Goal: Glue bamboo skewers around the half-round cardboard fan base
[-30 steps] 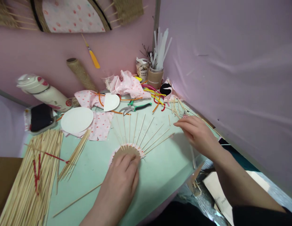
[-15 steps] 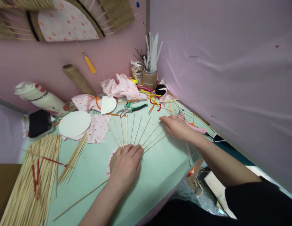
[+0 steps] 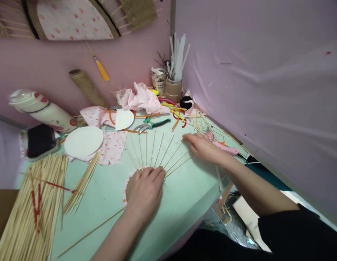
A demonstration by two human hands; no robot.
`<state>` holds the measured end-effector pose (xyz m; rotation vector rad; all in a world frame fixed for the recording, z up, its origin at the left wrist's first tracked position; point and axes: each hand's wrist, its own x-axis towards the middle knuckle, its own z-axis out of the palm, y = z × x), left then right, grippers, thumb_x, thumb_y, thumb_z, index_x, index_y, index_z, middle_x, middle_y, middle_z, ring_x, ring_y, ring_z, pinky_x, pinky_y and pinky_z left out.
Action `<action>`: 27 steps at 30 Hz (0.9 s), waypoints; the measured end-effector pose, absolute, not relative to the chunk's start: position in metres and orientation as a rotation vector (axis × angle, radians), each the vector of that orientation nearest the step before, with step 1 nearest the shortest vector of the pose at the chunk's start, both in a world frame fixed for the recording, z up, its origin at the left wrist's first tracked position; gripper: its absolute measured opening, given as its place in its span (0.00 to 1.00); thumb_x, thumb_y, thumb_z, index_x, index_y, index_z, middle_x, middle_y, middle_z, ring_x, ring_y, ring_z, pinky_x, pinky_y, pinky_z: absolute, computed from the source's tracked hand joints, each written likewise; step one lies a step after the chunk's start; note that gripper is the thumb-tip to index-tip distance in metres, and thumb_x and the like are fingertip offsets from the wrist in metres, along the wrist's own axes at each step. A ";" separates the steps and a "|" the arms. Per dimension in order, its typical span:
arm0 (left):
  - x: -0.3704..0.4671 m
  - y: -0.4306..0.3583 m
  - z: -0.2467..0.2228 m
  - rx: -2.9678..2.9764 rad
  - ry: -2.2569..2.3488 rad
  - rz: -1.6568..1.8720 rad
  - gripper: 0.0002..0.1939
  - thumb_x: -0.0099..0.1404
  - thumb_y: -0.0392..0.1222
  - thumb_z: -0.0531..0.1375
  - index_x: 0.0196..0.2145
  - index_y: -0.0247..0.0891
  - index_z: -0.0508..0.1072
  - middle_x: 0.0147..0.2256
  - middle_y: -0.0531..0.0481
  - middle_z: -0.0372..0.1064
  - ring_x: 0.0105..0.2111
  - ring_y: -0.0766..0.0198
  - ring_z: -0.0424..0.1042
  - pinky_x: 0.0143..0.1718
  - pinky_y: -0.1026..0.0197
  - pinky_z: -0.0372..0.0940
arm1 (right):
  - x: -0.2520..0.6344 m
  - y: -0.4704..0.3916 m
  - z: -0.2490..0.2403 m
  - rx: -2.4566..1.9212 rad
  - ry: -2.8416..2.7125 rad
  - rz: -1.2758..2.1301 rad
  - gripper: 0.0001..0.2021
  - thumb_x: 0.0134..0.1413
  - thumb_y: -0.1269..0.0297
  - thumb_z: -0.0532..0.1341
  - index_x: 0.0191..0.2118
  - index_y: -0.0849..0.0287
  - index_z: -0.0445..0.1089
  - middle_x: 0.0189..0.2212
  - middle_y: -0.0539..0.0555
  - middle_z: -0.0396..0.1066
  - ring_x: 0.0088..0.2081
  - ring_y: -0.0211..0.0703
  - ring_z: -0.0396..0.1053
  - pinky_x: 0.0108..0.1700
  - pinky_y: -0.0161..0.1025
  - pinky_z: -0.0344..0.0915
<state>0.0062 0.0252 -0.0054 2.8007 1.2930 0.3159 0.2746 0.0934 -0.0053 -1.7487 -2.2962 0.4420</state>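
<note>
My left hand [image 3: 147, 192] lies flat over a round brown piece [image 3: 130, 184] with a pink frilled edge, its fingers resting on the inner ends of several thin sticks [image 3: 156, 148]. The sticks fan out from the piece across the table. At the right side of the fan, my right hand [image 3: 202, 145] has its fingertips at the outer end of one stick, thumb and index finger close together. Two lower sticks end beside that hand. One longer stick [image 3: 90, 232] runs from the piece toward the lower left.
Bundled sticks [image 3: 35, 206] and a smaller bundle [image 3: 82, 183] lie on the green table [image 3: 103, 203] at left. Behind are a white oval [image 3: 83, 141], pruning shears [image 3: 153, 125], a bottle [image 3: 45, 110], pink cloth [image 3: 142, 98] and jars [image 3: 173, 89]. A pink tool [image 3: 225, 147] lies at right.
The view has shifted slightly, moving the background a little. Both hands keep nearly the same place on the piece and sticks.
</note>
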 end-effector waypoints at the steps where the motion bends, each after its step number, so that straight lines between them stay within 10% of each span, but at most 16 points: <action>1: 0.006 0.025 -0.006 2.803 1.302 0.315 0.18 0.66 0.28 0.54 0.49 0.41 0.75 0.51 0.47 0.76 0.44 0.54 0.71 0.38 0.52 0.62 | 0.274 0.094 -0.006 -1.742 -2.293 0.443 0.23 0.58 0.78 0.50 0.57 0.59 0.67 0.52 0.61 0.73 0.54 0.55 0.68 0.52 0.51 0.63; 27: 0.011 0.021 -0.005 2.824 1.349 0.336 0.16 0.66 0.29 0.57 0.49 0.36 0.74 0.43 0.44 0.74 0.42 0.52 0.67 0.36 0.53 0.61 | 0.278 0.091 -0.008 -1.717 -2.258 0.509 0.24 0.57 0.77 0.50 0.57 0.59 0.67 0.53 0.62 0.72 0.56 0.56 0.65 0.54 0.52 0.61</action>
